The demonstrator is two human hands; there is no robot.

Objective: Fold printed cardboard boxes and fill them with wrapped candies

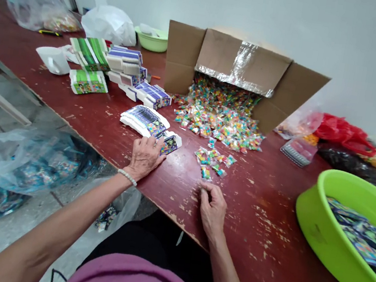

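Observation:
My left hand (146,155), with a beaded bracelet on its wrist, has its fingers bent over the near end of a flat printed carton (172,143). That carton lies against a fanned stack of purple and white flat cartons (146,120). My right hand (213,209) is by the table's front, fingers curled and thumb close to the index finger. Whether anything small is pinched there is hidden. Just beyond its fingertips lies a small group of wrapped candies (211,162). Behind them, a large heap of wrapped candies (220,122) spills from a cardboard box (183,58) on its side.
A green basin (309,209) holding filled dark packs stands at right. Green cartons (88,82), more purple cartons (154,96) and a white mug (53,60) sit at left. Red plastic bags (344,133) lie at back right. Bags of packets (25,166) rest below the table edge.

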